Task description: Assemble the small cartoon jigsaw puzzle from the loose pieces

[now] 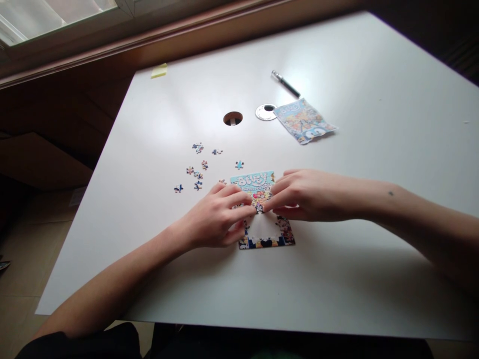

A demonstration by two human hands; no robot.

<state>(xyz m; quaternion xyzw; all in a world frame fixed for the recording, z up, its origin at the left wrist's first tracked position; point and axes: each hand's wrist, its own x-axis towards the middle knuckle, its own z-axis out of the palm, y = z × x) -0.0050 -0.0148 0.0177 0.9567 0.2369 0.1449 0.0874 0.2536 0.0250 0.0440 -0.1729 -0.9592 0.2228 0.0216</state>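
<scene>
A partly assembled jigsaw puzzle [262,232] lies on the white table in front of me, its border joined around a bare patch in the lower middle. My left hand [220,214] rests over its left edge with fingers stretched apart, a fingertip touching the pieces near the middle. From the other side, my right hand [295,197] reaches over the right edge, its index fingertip on the pieces close to the left one. No piece shows lifted in either hand. Loose puzzle pieces [198,174] are scattered left of the puzzle, and a blue piece [239,164] lies just above it.
Beyond the puzzle is a printed picture sheet [305,121] with a dark pen [286,84] behind it. A round hole [232,118] opens in the white table [374,149], beside a silver ring cover [265,112]. A yellow sticky note [159,71] is at the far left corner.
</scene>
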